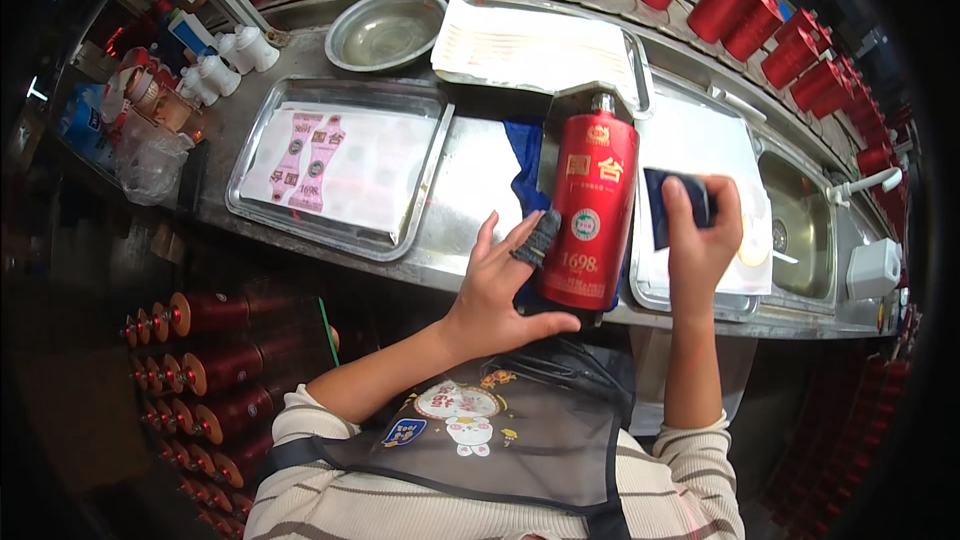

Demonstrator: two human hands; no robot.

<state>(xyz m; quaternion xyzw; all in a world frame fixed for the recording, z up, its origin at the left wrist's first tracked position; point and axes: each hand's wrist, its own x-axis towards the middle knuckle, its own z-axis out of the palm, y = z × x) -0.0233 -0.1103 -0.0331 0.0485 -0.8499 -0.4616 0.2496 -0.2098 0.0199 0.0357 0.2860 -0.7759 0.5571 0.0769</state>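
A red bottle (590, 240) with gold lettering and a bare metallic neck lies on the bench before me, neck pointing away. My left hand (490, 290) is at its lower left side, fingers and thumb spread. One finger wears a grey knitted finger cover (538, 240), which meets or nearly meets the bottle's edge. To the right of the bottle, my right hand (706, 230) pinches a flat dark blue scraper-like pad (656, 202), held apart from the bottle. A blue cloth (524, 162) shows beside and partly under the bottle.
On the left, a metal tray (412, 225) holds a white sheet with pink decals (318, 165). Behind stand a metal bowl (385, 32) and a stack of printed sheets (530, 45). A sink (800, 230) lies right; red bottles (722, 5) line the conveyor; racked bottles (215, 365) stand lower left.
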